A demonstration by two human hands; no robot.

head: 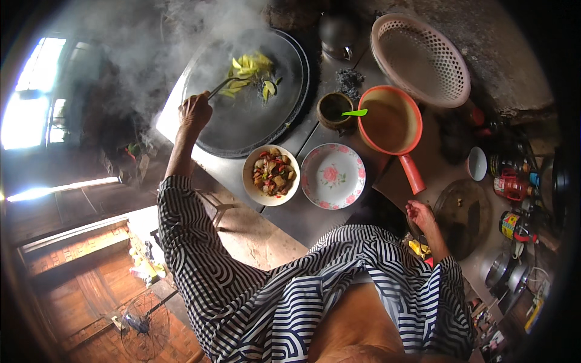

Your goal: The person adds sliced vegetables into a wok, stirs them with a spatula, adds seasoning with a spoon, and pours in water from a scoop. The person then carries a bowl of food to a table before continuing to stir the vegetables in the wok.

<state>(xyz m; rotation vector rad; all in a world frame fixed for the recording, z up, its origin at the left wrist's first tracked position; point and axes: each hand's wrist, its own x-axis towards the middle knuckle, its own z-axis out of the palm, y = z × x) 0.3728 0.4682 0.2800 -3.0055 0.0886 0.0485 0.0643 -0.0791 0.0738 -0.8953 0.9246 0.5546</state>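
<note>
My left hand (pixel 195 110) grips the handle of a dark metal cooking utensil (pixel 221 86) over a large round wok (pixel 249 120). The utensil's far end is among pale green vegetable slices (pixel 249 64) in the wok, partly veiled by steam. Beside a round dark board (pixel 463 218), my right hand (pixel 422 214) holds nothing, its fingers loosely bent and apart. Near the wok's rim, a cream bowl (pixel 294 193) holds a cooked mixed dish (pixel 273 173). A flowered white plate (pixel 333 177) lies next to this bowl, with no food on it.
An orange-rimmed ladle or pan (pixel 390 120) sits near a small dark pot (pixel 333 109) with a green spoon (pixel 355 112). A pink perforated basket (pixel 435 63) lies at the back right. Bottles (pixel 513 225) and metal pans (pixel 499 270) stand far right; a fan (pixel 138 323) is lower left.
</note>
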